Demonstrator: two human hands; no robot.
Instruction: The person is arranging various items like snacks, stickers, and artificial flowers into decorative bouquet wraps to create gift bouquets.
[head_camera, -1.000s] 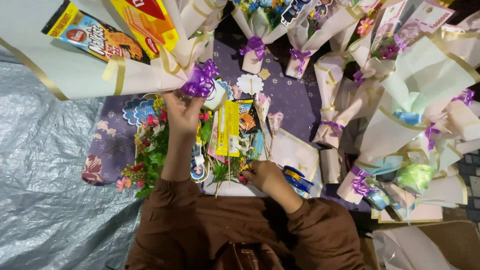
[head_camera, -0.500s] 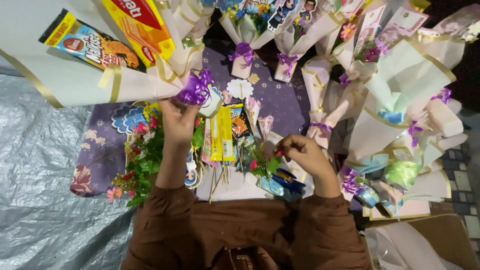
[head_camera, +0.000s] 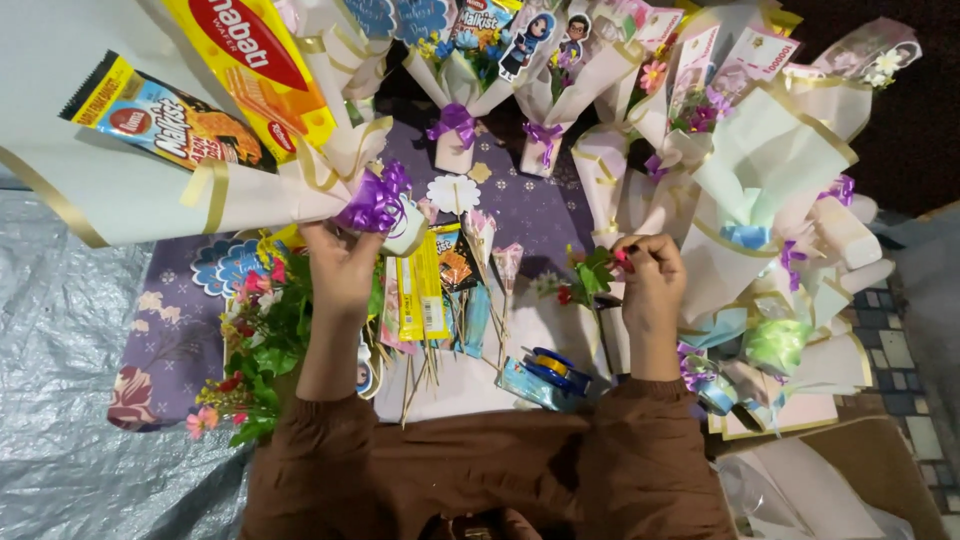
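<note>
Left hand (head_camera: 340, 265) grips big snack bouquet (head_camera: 200, 150) at purple bow (head_camera: 375, 200). Right hand (head_camera: 650, 280) pinches small flower sprig (head_camera: 595, 272), off to right. Finished bouquets (head_camera: 760, 170) piled beyond hands, so most look done; this one looks short of flowers.

A crinkled grey plastic sheet (head_camera: 70, 380) covers the floor. On it lies a purple flowered cloth (head_camera: 165, 340), bearing wrapped snack bouquets (head_camera: 760, 170), loose artificial flowers (head_camera: 255, 340) and a tape dispenser (head_camera: 545, 375).
</note>
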